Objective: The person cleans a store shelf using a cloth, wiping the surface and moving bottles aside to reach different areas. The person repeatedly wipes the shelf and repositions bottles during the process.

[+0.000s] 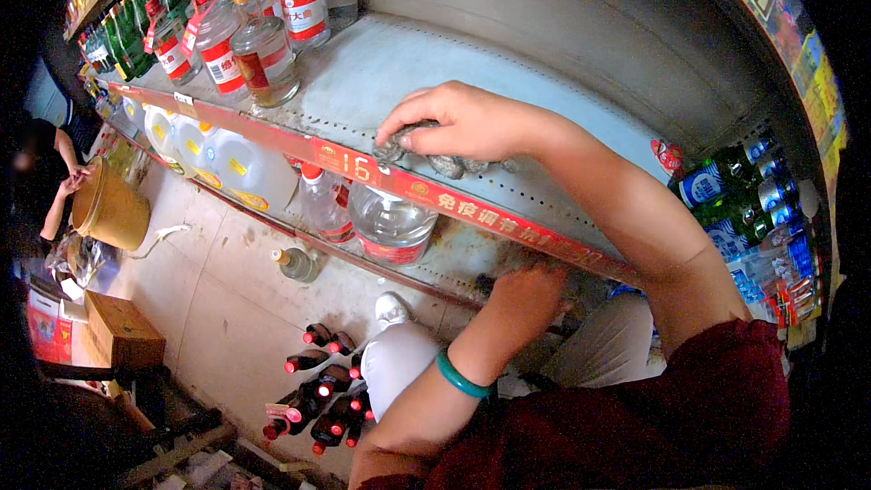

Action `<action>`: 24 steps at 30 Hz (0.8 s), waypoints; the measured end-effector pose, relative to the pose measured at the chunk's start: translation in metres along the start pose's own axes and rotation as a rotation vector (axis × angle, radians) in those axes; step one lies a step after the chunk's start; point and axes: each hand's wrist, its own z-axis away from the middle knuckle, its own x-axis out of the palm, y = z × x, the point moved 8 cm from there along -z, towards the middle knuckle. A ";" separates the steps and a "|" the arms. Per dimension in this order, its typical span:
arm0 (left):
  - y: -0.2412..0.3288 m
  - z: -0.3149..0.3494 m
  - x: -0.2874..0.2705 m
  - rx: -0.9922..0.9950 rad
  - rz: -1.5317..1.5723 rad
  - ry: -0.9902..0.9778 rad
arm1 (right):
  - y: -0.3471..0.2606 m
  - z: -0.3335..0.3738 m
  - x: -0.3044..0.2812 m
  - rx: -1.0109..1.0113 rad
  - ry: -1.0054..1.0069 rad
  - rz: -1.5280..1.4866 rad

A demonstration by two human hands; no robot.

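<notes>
My right hand (pixel 467 122) is closed over a crumpled grey cloth (pixel 445 164), pressing it on the front edge of the pale upper shelf (pixel 381 59). Below that shelf, my left hand (pixel 531 295), with a green bangle (pixel 461 376) on its wrist, reaches to the lower shelf; its fingers are mostly hidden. Clear glass bottles with red caps (pixel 218 41) stand at the shelf's left, beside a yellow-capped bottle (pixel 263 50). Under the red shelf strip (pixel 454 197) sit a large clear jar (pixel 392 222) and a red-capped bottle (pixel 325 204).
Dark bottles with red caps (pixel 331 390) stand on the floor by my knee, and a small bottle (pixel 295 263) beyond them. White jugs (pixel 222 159) line the lower shelf. Green bottles (pixel 726 186) crowd the right. At far left, another person's hands (pixel 77 177) touch a yellow bucket (pixel 113 209).
</notes>
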 end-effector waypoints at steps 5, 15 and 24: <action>-0.006 -0.006 0.006 -0.042 0.061 -0.024 | -0.083 -0.012 0.013 -0.524 0.329 0.358; -0.012 -0.012 0.012 -0.097 0.129 -0.007 | -0.087 -0.047 0.050 -0.631 0.304 0.246; -0.021 -0.008 -0.005 -0.092 0.083 0.023 | -0.069 -0.035 0.023 -0.369 0.270 0.048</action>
